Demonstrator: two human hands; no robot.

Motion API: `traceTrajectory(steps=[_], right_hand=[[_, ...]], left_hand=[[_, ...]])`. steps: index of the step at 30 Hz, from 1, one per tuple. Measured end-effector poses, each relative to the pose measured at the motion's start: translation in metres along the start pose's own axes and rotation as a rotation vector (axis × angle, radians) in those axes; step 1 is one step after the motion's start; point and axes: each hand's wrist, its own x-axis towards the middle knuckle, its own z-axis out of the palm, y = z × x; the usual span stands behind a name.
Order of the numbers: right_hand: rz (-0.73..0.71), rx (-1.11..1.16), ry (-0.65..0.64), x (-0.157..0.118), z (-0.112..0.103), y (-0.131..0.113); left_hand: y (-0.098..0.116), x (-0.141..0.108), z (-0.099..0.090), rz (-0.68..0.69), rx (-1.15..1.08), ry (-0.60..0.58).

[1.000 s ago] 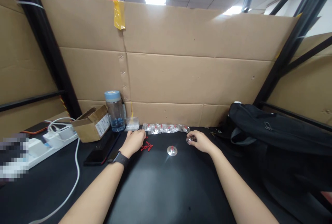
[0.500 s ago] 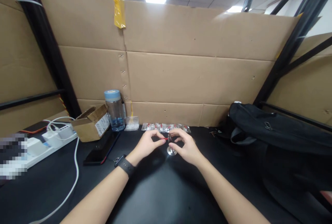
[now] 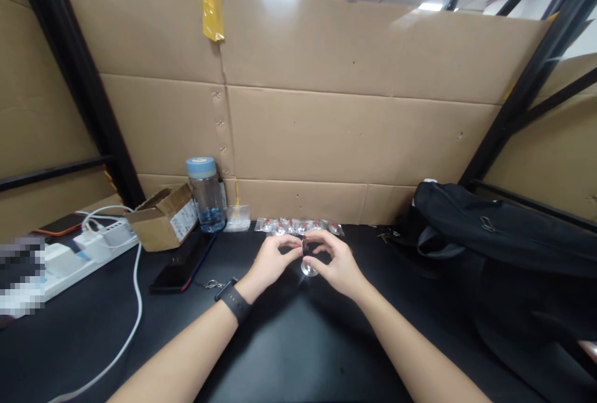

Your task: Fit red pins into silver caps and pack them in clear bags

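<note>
My right hand (image 3: 338, 263) pinches a small, round metal disc (image 3: 305, 246) on edge between thumb and fingers. From the left, the closed thumb and forefinger of my left hand (image 3: 275, 261) meet the disc's face. They grip a small red piece that is now almost wholly hidden by the fingertips. Below the fingers, a shiny round metal part (image 3: 308, 268) rests on the black table; whether it joins the disc I cannot tell. Behind both hands lies a row of clear plastic packets (image 3: 298, 227) with silvery and red contents.
Left of the hands are a phone (image 3: 180, 269), an open cardboard box (image 3: 161, 222), a water bottle (image 3: 205, 194), a small clear case (image 3: 237, 219) and a power strip (image 3: 69, 269) with white cables. A black bag (image 3: 504, 235) fills the right side. Cardboard (image 3: 298, 148) walls the back.
My left hand has moved slightly right, closer to the disc, and the red piece between them shows less. The right hand stays nearly in place. The camera view has tilted slightly.
</note>
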Motion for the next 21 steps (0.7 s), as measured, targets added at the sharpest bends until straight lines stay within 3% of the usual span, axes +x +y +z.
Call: traceTrajectory(steps=[15, 21], right_hand=[[-0.025, -0.073, -0.028, -0.001, 0.001, 0.006], [-0.026, -0.106, 0.001, 0.000, 0.000, 0.002]], left_hand=[[0.005, -0.005, -0.001, 0.025, 0.273, -0.005], [0.019, -0.008, 0.001, 0.055, 0.482, 0.026]])
